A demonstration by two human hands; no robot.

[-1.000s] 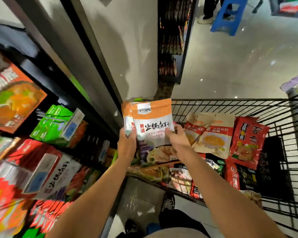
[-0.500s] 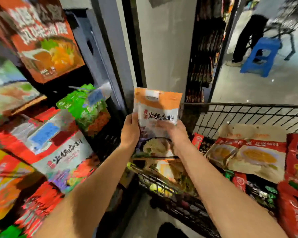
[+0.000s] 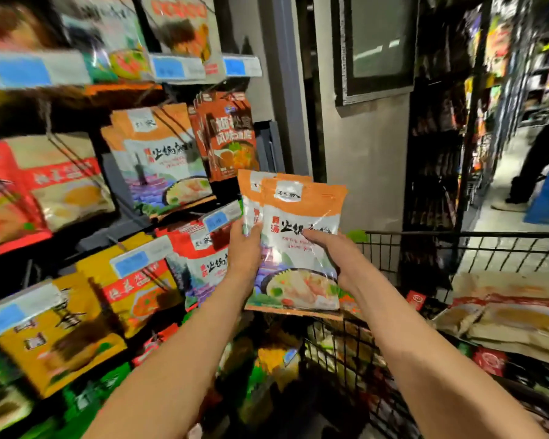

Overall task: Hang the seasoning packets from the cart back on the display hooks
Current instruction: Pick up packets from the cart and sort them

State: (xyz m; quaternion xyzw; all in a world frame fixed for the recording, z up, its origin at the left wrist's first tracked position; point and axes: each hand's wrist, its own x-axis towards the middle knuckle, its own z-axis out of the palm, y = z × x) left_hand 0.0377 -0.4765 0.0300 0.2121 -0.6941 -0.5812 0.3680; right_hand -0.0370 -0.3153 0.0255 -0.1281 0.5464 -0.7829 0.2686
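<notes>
Holding orange packets (image 3: pixel 298 223) in both hands' grip, left hand (image 3: pixel 246 248), right hand (image 3: pixel 333 251), beside hanging display packets (image 3: pixel 159 156).

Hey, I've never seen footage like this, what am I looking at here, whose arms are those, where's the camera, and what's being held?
There is no machine here. The camera sits on a person's head and looks forward and down, so the two bare arms are the wearer's own.

The left hand and the right hand together hold orange-and-white seasoning packets, at least two stacked, one behind the other.

To the left is a shop display with similar packets hanging on hooks and blue price tags; a matching hung packet shows there, blurred. To the right is a wire cart with more packets lying in it. A grey wall stands behind.
</notes>
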